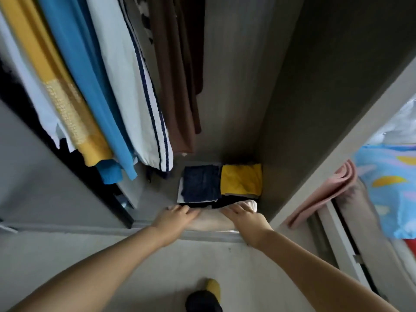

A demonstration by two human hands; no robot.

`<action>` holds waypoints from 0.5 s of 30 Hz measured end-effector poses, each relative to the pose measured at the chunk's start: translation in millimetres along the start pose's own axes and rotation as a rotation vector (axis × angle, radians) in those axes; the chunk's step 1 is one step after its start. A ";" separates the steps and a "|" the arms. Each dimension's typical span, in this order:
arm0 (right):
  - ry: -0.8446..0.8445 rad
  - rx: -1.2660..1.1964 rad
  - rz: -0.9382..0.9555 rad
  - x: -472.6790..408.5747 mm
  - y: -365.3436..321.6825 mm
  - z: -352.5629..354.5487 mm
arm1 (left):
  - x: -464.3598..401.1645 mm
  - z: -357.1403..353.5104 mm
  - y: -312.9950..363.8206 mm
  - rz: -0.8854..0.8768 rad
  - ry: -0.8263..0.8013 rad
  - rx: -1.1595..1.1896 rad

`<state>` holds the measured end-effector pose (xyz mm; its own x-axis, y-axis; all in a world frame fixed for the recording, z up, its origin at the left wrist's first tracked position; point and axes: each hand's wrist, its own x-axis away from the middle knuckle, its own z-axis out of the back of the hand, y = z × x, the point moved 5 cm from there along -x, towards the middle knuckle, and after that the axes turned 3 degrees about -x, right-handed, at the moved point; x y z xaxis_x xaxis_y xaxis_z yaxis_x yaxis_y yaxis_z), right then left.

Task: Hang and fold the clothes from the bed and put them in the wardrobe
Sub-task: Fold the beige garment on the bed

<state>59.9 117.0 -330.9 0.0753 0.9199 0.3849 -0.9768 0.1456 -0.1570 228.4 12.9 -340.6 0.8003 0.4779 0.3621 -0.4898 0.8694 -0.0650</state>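
I look down into the open wardrobe [281, 122]. A folded cream garment [211, 219] lies at the front of the wardrobe floor. My left hand [177, 213] rests on its left end and my right hand [242, 213] on its right end, fingers flat over the cloth. Behind it sit a folded dark blue garment [201, 183] and a folded yellow garment [241, 179], side by side, with a black folded piece [227, 202] in front of them. Hanging above are yellow [45, 70], blue [83, 82], white with navy stripes [135, 91] and brown clothes [177, 70].
The wardrobe's right side panel [351, 136] separates it from a compartment holding a pink folded cloth [326, 194] and blue patterned fabric [387, 185]. A dark sliding-door edge [105, 188] runs on the left. My foot [207, 298] stands on the grey floor below.
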 end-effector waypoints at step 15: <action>0.102 0.060 -0.030 -321.3 103.1 -107.8 | -280.4 -145.1 -136.4 0.058 -0.045 -0.059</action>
<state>-43.3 -124.3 -568.9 0.1220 0.9481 0.2938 -0.9838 0.1547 -0.0909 120.9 -221.4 -568.2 0.7542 0.5229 0.3973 -0.5126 0.8469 -0.1414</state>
